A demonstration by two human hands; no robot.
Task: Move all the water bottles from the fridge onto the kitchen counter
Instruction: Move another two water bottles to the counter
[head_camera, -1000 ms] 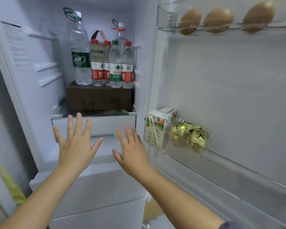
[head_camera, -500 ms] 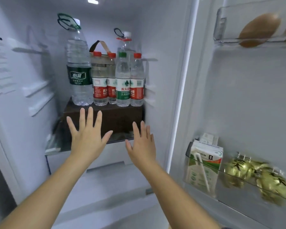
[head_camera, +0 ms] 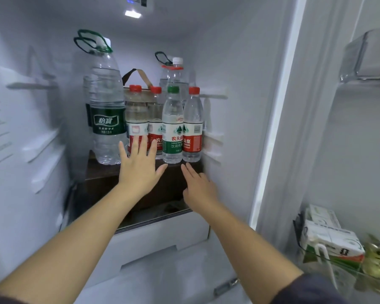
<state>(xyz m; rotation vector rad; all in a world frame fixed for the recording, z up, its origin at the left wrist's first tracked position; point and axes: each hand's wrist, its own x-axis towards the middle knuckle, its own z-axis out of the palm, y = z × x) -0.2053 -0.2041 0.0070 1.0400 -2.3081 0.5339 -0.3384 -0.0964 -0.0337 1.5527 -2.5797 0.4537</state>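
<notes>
Open fridge point(head_camera: 239, 62), viewed down two outstretched arms. Left hand point(head_camera: 138, 170) flat and empty, fingers straight and spread over the lower labels of a red-capped pair point(head_camera: 137, 119) just beyond it; contact unclear. Right hand point(head_camera: 199, 187) also loose, gripping nothing, fingertips just beneath a red-capped bottle point(head_camera: 192, 128). Above the gap between both hands, a green-capped bottle point(head_camera: 172, 128). Left of the left hand, a large green-labelled bottle point(head_camera: 106, 119). All upright, packed shoulder to shoulder on a dark brown box point(head_camera: 101, 181), probably raised for easy reach. Hands spread wide, seemingly to gather several at once. None out yet.
</notes>
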